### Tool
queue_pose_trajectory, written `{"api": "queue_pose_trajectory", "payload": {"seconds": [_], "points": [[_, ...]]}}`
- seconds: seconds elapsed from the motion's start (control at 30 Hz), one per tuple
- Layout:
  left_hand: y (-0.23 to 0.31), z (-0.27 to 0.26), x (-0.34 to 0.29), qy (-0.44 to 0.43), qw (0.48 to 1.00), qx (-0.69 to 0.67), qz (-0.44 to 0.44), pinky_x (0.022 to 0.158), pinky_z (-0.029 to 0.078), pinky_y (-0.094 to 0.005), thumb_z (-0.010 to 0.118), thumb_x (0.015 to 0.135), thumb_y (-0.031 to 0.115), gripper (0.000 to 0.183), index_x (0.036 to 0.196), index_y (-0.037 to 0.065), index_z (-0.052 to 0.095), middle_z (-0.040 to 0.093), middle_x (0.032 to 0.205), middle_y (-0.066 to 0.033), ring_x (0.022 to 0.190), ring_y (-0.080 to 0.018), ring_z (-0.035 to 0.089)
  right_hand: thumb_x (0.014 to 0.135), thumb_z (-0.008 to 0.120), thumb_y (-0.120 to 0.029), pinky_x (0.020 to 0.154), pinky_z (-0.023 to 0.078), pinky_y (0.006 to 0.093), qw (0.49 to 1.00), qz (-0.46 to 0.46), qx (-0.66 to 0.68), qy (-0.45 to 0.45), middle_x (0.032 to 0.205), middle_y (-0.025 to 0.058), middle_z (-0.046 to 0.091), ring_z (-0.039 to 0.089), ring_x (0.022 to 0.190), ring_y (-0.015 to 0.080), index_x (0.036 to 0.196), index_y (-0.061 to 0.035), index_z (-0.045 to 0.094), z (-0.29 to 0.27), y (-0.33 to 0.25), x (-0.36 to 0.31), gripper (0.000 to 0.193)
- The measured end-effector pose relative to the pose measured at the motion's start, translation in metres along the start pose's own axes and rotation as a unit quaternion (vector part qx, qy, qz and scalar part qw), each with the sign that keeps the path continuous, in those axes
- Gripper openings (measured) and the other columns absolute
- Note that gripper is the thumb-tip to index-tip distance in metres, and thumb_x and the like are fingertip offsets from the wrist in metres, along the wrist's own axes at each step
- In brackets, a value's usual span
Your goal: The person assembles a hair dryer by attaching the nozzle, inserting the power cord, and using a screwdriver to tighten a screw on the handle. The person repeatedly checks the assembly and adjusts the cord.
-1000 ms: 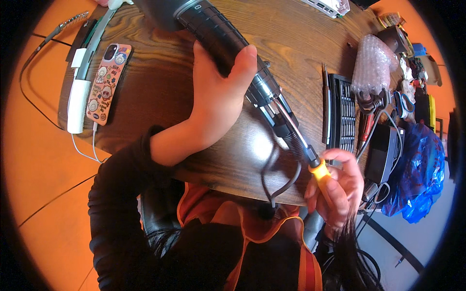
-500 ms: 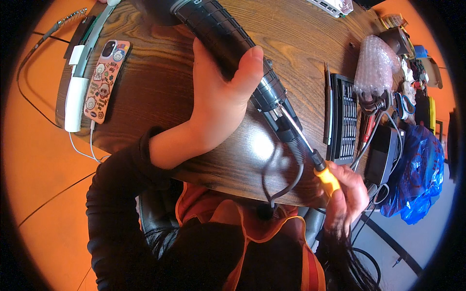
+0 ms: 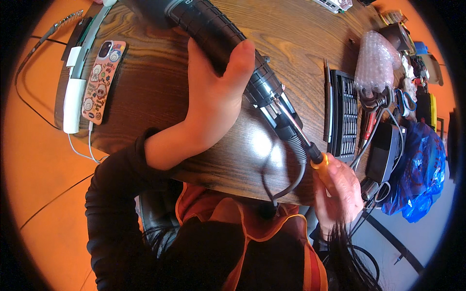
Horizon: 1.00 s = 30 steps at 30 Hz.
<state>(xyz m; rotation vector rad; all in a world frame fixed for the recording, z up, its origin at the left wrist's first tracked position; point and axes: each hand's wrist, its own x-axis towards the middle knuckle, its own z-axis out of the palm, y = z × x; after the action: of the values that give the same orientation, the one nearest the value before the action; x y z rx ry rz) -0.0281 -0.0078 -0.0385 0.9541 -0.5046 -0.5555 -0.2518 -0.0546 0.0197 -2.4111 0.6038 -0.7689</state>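
A black corded appliance with a ribbed tubular body slants across the table, its wide end cut off by the top edge. My left hand is closed around that body, thumb on the near side and the other fingers hidden behind it. In my right hand is a screwdriver with a yellow handle, fingers wrapped round the handle. Its metal shaft reaches up-left to the exposed lower end of the appliance, where silvery parts show. Whether the tip sits in a screw cannot be made out. A grey-black cord loops down from a ribbed sleeve.
Left on the wooden table lie a phone in a patterned case, with a white cable, and a white strip-like object. To the right are a bit set, bubble-wrapped item, red-handled tool, black box and blue bag.
The appliance and my left hand have shifted slightly left and up. My right hand has turned and closed more fully round the screwdriver handle, which has moved a little left and up.
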Motion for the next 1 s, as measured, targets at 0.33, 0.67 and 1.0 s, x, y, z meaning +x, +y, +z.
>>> {"api": "queue_pose_trajectory", "payload": {"seconds": [0.33,0.67,1.0], "points": [[0.002,0.001,-0.006,-0.017,0.999,-0.006,-0.043,0.066,0.044,-0.0196,0.064,0.082,0.016,0.037,0.107,0.005,0.038,0.050,0.086,-0.0003,0.076,-0.0065,0.050,0.079,0.060,-0.009,0.069,0.048,0.0274,0.971,0.204,0.095,-0.087,0.086,0.0157,0.064,0.063,0.077,0.0189,0.107,0.0048,0.054,-0.009,-0.002,-0.002,0.031],[0.004,-0.003,-0.002,-0.026,0.998,-0.024,-0.045,0.067,0.044,-0.0204,0.063,0.083,0.017,0.036,0.105,0.006,0.037,0.049,0.085,0.0001,0.075,-0.0062,0.049,0.059,0.072,0.009,0.062,0.044,0.0211,0.994,0.107,0.011,0.007,0.084,0.0060,0.051,0.051,0.068,0.0117,0.103,-0.0054,0.066,0.001,-0.005,-0.008,0.046],[0.001,-0.002,-0.002,-0.019,0.998,-0.034,-0.039,0.068,0.043,-0.0201,0.063,0.083,0.017,0.034,0.104,0.007,0.038,0.049,0.085,0.0008,0.075,-0.0054,0.048,0.067,0.071,0.005,0.066,0.048,0.0286,0.994,-0.005,-0.095,0.061,0.093,0.0123,0.053,0.055,0.078,0.0210,0.099,-0.0046,0.063,0.000,-0.011,-0.011,0.034]]}}
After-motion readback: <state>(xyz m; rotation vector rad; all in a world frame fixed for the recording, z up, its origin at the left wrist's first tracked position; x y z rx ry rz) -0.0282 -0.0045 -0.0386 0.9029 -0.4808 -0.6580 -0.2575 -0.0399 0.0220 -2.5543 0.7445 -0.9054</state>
